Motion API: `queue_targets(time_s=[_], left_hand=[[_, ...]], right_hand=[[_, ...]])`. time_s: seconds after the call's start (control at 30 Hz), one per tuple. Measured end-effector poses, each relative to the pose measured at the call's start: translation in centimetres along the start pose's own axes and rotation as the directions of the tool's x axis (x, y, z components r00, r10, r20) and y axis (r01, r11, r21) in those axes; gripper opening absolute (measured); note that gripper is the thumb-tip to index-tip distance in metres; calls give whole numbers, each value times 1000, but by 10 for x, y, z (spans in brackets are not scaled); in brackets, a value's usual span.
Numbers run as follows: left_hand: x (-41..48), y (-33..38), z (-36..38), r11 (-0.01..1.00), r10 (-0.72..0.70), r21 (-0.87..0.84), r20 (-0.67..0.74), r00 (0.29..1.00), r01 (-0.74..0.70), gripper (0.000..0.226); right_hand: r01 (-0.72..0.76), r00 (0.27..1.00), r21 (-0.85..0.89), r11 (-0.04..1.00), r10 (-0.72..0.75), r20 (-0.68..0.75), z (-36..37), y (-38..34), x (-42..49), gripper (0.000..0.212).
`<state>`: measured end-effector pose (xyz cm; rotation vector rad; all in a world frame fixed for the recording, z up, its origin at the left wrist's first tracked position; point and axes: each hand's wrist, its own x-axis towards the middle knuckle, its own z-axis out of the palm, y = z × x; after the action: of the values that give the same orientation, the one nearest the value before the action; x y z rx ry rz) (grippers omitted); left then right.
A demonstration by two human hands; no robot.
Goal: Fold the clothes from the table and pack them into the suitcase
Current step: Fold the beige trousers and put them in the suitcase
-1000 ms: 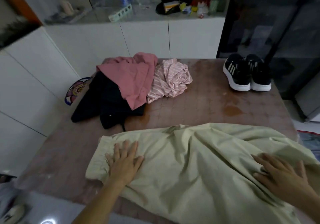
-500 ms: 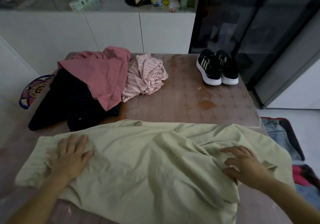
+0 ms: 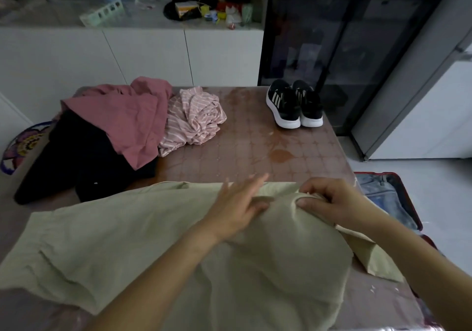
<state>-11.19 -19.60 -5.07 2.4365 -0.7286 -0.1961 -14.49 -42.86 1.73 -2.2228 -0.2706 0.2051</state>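
The green garment (image 3: pixel 127 241) lies on the near surface, mid-fold. Left hand (image 3: pixel 235 208) presses it, fingers (image 3: pixel 246 186) straight; right hand (image 3: pixel 332 203) pinches a raised fold, probably to carry toward 9 o'clock. Suitcase (image 3: pixel 404 192) lies open at 3 o'clock.

Dim indoor light, soft shadows, wide-angle edge bending, slight blur
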Motion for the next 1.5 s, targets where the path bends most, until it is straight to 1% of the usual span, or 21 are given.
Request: queue_targets(time_s=[0.07, 0.1, 0.17, 0.27, 0.37, 0.47, 0.57, 0.7, 0.77, 0.83, 0.87, 0.9, 0.97, 1.03, 1.07, 1.13, 1.23, 1.27, 1.37, 1.4, 1.5], left_hand=[[24, 9, 1, 997, 52, 41, 147, 988, -59, 36], [31, 7, 0, 997, 71, 29, 150, 986, -77, 33], [35, -5, -9, 995, 73, -75, 22, 997, -72, 45], [35, -22, -26, 986, 83, -130, -160, 984, -105, 47], [37, -30, -33, 989, 91, -94, -190, 978, -110, 37], [41, -41, -39, 986, 93, -109, -257, 962, -124, 41], [46, -50, -46, 988, 100, -85, -250, 963, -125, 46], [51, -54, -37, 992, -23, -126, -80, 996, 13, 17], [53, -58, -32, 985, -54, -169, -78, 995, 40, 23], [54, -58, -29, 971, -88, -226, -60, 994, 72, 26], [54, -57, -27, 961, -104, -260, -36, 994, 91, 23], [54, -57, -25, 948, -120, -298, -15, 993, 110, 18], [55, -56, -21, 924, -137, -360, 14, 990, 133, 17], [57, -56, -17, 905, -163, -394, 22, 986, 159, 18], [61, -57, -14, 905, -188, -390, -5, 982, 171, 22], [69, -60, -7, 909, -249, -370, -111, 962, 193, 24], [81, -61, 4, 918, -333, -304, -242, 912, 254, 7], [82, -60, 8, 923, -352, -257, -269, 896, 285, 18], [76, -57, 19, 934, -357, -134, -280, 891, 331, 43], [70, -57, 22, 935, -356, -106, -254, 899, 340, 47], [47, -64, 33, 917, -398, -55, -143, 906, 394, 61]], right_hand=[[22, 1000, -31, 999, -23, -19, -4, 2, 0, 17], [7, 1000, -44, 999, -8, -25, -7, 6, -3, 19], [-69, 997, -113, 991, 66, -31, -15, 18, -12, 26], [-157, 987, -376, 913, 157, -31, -20, 37, -26, 18], [-257, 956, -609, 750, 292, -44, -25, 48, -34, 26], [-304, 933, -680, 667, 353, -70, -35, 63, -44, 32], [-374, 921, -508, 776, 376, -104, -47, 78, -54, 34], [-438, 899, -252, 863, 423, -116, -68, 87, -64, 17], [-468, 884, -251, 847, 455, -112, -78, 95, -68, 4], [-482, 874, -335, 810, 472, -116, -87, 104, -73, 15], [-499, 866, -319, 806, 482, -137, -90, 108, -74, 17], [-517, 856, -252, 818, 488, -170, -95, 112, -77, 17], [-537, 815, 30, 843, 528, -240, -106, 115, -82, 11], [-516, 749, 279, 810, 585, -311, -116, 116, -83, 13], [-501, 717, 341, 795, 602, -351, -120, 117, -79, 16], [-475, 672, 357, 804, 594, -443, -123, 117, -66, 19], [-409, 589, 389, 826, 564, -578, -117, 127, -39, 25], [-406, 580, 394, 824, 566, -586, -113, 133, -33, 30], [-547, 668, 211, 810, 574, -474, -93, 161, -29, 53], [-592, 670, 190, 783, 609, -424, -85, 170, -33, 65], [-727, 568, 172, 665, 722, -395, -64, 204, -54, 79]])
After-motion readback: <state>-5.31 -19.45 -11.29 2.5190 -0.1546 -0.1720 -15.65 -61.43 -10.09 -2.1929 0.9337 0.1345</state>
